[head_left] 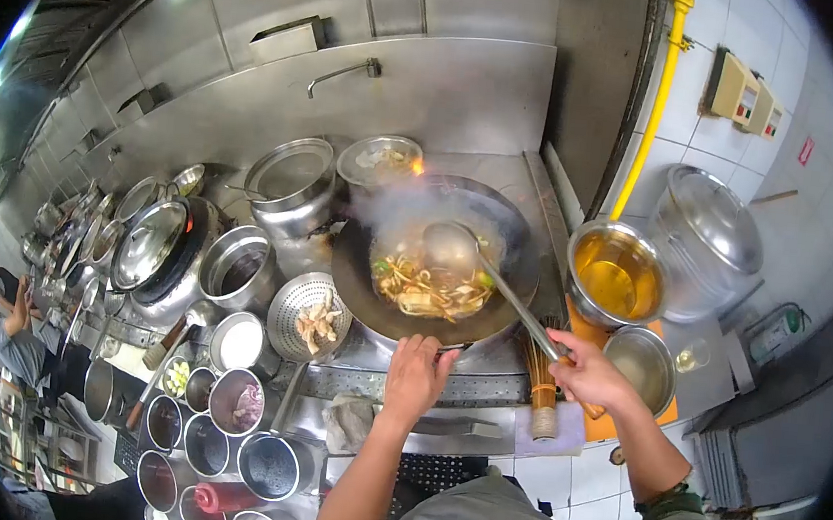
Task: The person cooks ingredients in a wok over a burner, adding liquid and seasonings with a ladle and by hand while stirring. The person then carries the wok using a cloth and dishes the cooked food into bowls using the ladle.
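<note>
A large dark wok (354,289) sits on the stove, holding steaming noodles with vegetables (429,286). My right hand (587,369) is wrapped round the handle of a metal ladle (452,247), whose bowl is in the wok over the noodles. At the wok's near rim, my left hand (414,374) rests with its thumb apart from the fingers; whether it grips the rim is hard to tell. A perforated strainer (283,318) with pieces of meat (317,323) lies left of the wok.
Flame shows behind the wok. A bowl of yellow oil (617,276), a bowl of liquid (641,367) and a bamboo brush (541,395) are at the right. Metal pots (238,264) and ingredient containers (238,401) crowd the left. Other people (19,334) stand far left.
</note>
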